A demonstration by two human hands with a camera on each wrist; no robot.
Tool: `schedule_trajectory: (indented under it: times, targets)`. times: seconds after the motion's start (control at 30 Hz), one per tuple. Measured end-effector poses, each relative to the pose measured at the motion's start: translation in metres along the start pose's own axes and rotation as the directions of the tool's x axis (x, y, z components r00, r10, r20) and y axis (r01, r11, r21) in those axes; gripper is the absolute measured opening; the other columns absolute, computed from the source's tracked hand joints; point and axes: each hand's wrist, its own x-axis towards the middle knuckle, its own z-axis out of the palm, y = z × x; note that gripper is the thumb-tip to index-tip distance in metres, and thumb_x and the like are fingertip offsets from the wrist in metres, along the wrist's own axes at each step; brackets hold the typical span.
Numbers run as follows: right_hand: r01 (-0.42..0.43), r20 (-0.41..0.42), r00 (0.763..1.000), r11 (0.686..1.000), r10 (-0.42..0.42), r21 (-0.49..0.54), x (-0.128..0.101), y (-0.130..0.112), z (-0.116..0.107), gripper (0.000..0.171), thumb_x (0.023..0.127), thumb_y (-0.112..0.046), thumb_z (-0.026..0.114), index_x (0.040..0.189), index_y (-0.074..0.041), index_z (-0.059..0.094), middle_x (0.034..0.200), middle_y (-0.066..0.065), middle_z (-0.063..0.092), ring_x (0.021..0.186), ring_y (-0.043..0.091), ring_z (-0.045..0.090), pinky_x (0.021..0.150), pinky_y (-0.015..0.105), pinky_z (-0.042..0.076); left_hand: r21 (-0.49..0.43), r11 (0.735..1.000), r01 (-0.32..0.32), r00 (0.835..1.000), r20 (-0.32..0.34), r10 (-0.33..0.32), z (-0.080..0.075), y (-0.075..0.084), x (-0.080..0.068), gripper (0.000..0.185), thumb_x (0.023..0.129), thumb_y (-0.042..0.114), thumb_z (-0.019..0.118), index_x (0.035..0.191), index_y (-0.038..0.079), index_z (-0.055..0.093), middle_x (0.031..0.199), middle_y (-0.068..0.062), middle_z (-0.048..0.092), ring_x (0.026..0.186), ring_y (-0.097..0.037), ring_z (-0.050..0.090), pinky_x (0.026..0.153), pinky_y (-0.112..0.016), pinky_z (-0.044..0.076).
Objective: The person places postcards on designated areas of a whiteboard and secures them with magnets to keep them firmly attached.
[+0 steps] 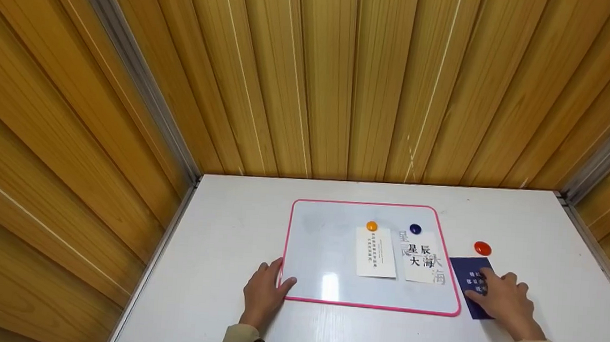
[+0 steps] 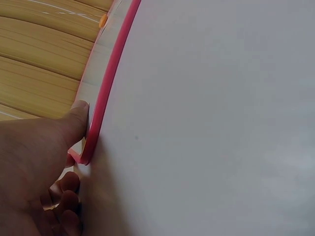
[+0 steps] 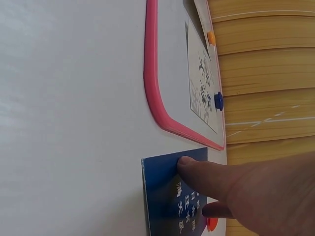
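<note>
A whiteboard [image 1: 326, 247] with a pink rim lies on the white table. My left hand [image 1: 266, 293] holds its lower left corner. In the left wrist view the thumb [image 2: 76, 120] lies over the pink rim while the other fingers curl beside and below it. On the right, my right hand [image 1: 505, 300] rests over a dark blue card [image 1: 475, 306] with white characters, just past the board's right edge. The right wrist view shows the thumb [image 3: 197, 173] flat on the card's face and a second fingertip touching it farther along. Part of the card is hidden under the hand.
An orange round magnet [image 1: 371, 226] sits at the top of a white card [image 1: 377, 256] on the board. Beside it, a dark blue magnet [image 1: 415, 229] tops another card [image 1: 418, 273] with large black characters. A red magnet [image 1: 482, 248] lies above the blue card. Wood-panelled walls [image 1: 321, 86] surround the table.
</note>
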Motion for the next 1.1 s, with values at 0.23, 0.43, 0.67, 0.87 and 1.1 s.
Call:
schedule_trajectory:
  times: [0.23,0.43,0.67,0.87,1.1]
  targets:
    - [-0.016,-0.016,1.000,1.000,0.016,-0.002,0.000,0.000,-0.003,0.089,0.085,-0.048,0.080,0.143,0.007,0.042,0.115,0.049,0.036,0.099,0.064,0.040,0.076,0.070,0.042,-0.002,1.000,0.009,1.000,0.001,-0.009,0.000,0.000,0.000,0.063,0.088,0.043,0.080,0.138,0.009,0.063,0.097,-0.006,0.061,0.077,-0.018,0.053,0.074,-0.045,0.051]
    - [-0.021,-0.032,0.999,1.000,0.021,0.000,0.001,0.001,-0.006,0.095,0.084,-0.045,0.082,0.142,0.014,0.037,0.110,0.049,0.041,0.097,0.063,0.041,0.076,0.067,0.042,-0.021,0.999,0.030,1.000,0.004,-0.030,0.001,0.001,0.001,0.063,0.087,0.044,0.080,0.138,0.009,0.063,0.095,-0.003,0.059,0.075,-0.015,0.048,0.073,-0.042,0.050]
    - [0.026,-0.098,0.995,0.999,-0.024,0.023,0.003,0.005,-0.013,0.078,0.085,-0.025,0.083,0.128,0.026,0.043,0.105,0.046,0.053,0.095,0.060,0.049,0.081,0.065,0.040,-0.024,0.999,0.026,1.000,0.006,-0.026,-0.001,0.002,0.000,0.063,0.087,0.042,0.080,0.138,0.009,0.063,0.097,-0.005,0.060,0.078,-0.019,0.055,0.074,-0.045,0.051]
    - [0.052,-0.095,0.994,0.998,-0.048,0.036,0.004,0.008,-0.020,0.048,0.088,-0.012,0.077,0.108,0.024,0.052,0.092,0.038,0.061,0.086,0.052,0.059,0.080,0.062,0.045,-0.015,0.999,0.032,0.999,0.001,-0.032,0.000,0.002,-0.001,0.063,0.087,0.041,0.081,0.138,0.009,0.063,0.101,-0.009,0.063,0.085,-0.026,0.062,0.077,-0.049,0.052]
    - [-0.022,-0.047,0.999,0.998,0.025,0.064,0.004,0.010,-0.026,0.046,0.092,-0.009,0.072,0.117,0.024,0.050,0.098,0.038,0.060,0.083,0.044,0.059,0.073,0.057,0.048,-0.023,0.999,0.031,1.000,-0.001,-0.031,0.002,0.001,0.000,0.063,0.086,0.042,0.081,0.138,0.010,0.063,0.105,-0.011,0.065,0.090,-0.029,0.064,0.080,-0.051,0.052]
